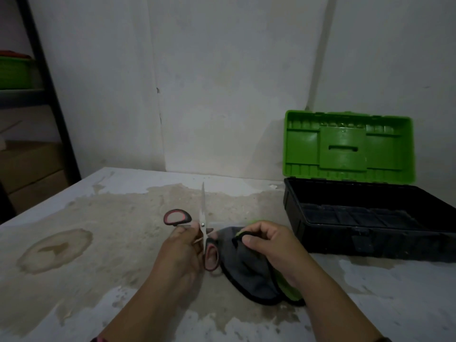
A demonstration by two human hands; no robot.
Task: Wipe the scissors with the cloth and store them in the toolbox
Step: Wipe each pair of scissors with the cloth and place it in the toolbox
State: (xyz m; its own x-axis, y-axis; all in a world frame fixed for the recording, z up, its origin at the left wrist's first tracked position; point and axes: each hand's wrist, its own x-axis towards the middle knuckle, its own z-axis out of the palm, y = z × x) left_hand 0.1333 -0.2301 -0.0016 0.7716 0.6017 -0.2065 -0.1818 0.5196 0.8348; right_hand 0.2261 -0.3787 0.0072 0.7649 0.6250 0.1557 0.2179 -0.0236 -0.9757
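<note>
My left hand (181, 250) holds the scissors (202, 213) near their pivot, blades spread, one blade pointing up and away. Their handles are black with pink inner rings; one loop sticks out to the left, the other hangs below the hand. My right hand (270, 245) pinches a grey cloth (243, 270) with black trim and a green underside, which hangs down to the table just right of the scissors. The toolbox (370, 233) stands open at the right, with a black base and a green lid upright against the wall.
The table (98, 243) is white with worn brown patches and a round stain at the left. A dark metal shelf (49, 95) with a green bin and cardboard boxes stands at the far left. A pale wall rises behind the table.
</note>
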